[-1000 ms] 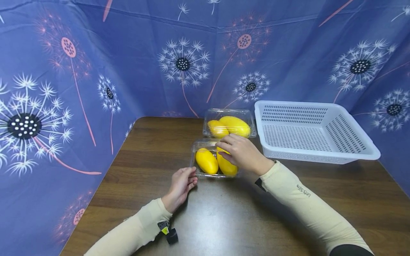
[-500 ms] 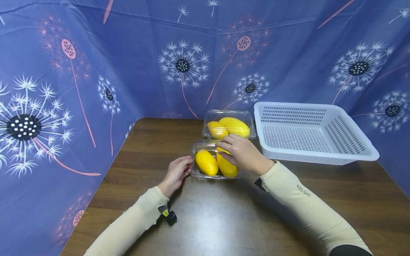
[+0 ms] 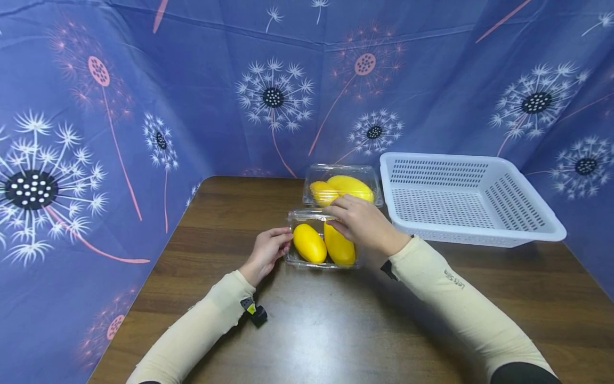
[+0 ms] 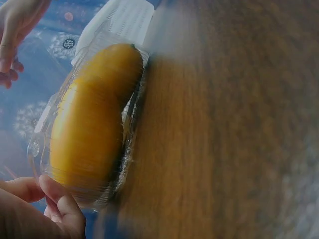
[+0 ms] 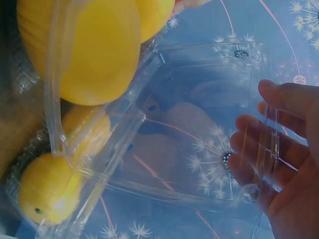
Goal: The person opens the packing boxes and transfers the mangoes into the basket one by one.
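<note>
A clear plastic clamshell container stands near the table's middle with two yellow mangoes in its base. Its transparent lid is raised, seen best in the right wrist view. At the container's left side my left hand pinches the edge between thumb and finger; the left wrist view shows the fingertips at the near corner. My right hand holds the lid's outer edge, its fingers showing behind the clear plastic in the right wrist view. In the head view that hand hides part of the right mango.
Right behind stands a second clear clamshell with yellow mangoes in it. A white slotted plastic basket sits at the back right. Blue dandelion-print cloth hangs along the brown wooden table's back and sides.
My left hand has moved up along the container's left side from its near corner and now pinches the edge. The right hand has shifted slightly at the lid. The mangoes have stayed in place.
</note>
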Action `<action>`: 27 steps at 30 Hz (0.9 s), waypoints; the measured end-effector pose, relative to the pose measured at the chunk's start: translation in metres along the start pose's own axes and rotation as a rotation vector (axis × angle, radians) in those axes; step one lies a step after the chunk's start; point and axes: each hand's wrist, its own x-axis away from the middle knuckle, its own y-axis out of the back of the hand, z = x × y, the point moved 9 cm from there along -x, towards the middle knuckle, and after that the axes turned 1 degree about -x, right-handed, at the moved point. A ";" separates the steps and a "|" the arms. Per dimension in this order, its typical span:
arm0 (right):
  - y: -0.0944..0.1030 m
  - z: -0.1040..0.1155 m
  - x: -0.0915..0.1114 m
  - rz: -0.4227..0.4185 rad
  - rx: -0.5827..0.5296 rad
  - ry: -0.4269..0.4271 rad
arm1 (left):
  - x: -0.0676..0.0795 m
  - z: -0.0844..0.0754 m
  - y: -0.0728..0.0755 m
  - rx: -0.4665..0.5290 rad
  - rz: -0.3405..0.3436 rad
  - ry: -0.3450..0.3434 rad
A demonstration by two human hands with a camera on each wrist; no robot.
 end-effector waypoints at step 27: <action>-0.008 -0.068 -0.034 0.149 0.001 -0.274 | 0.017 0.008 -0.003 -0.028 0.057 0.071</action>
